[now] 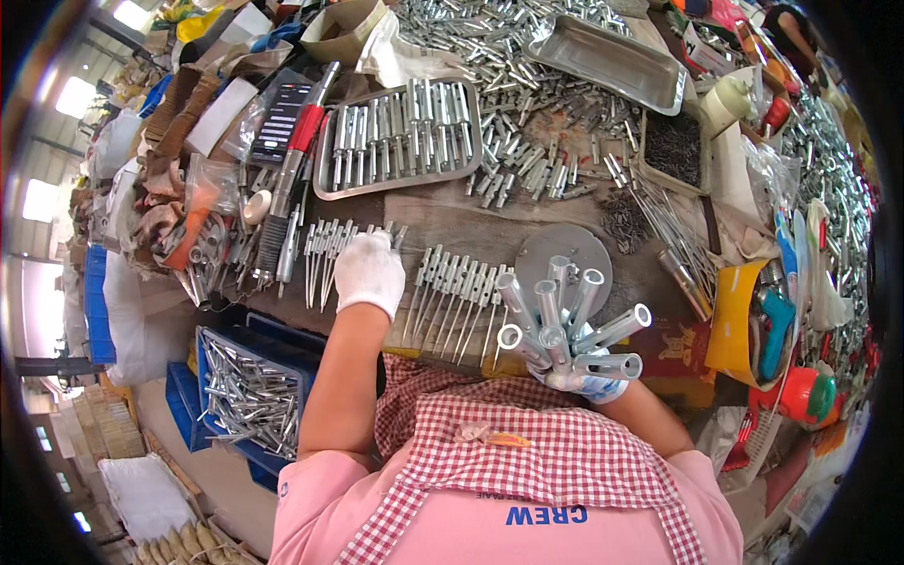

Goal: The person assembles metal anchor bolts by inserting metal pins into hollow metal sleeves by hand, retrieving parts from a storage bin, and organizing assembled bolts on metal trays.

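My left hand [370, 273], in a white glove, is closed over a row of slotted metal tubes with thin rods [325, 250]. Its curled fingers hide what they grip; a few tube ends show just past the knuckles. To its right lies a second slanted row of the same rodded tubes [459, 282]. My right hand [586, 377], gloved in white and blue, is wrapped round a fanned bundle of shiny hollow metal tubes [553, 315], open ends up. The bundle covers most of its fingers. Behind the bundle is a grey round disc [579, 254] on the bench.
Beyond the rows stands a metal tray [325, 184] of slotted tubes. Loose metal parts [527, 141] heap at the back, with another tray [612, 64] on them. A dark pin box [673, 151] sits right; a blue crate of rods [259, 381] stands lower left.
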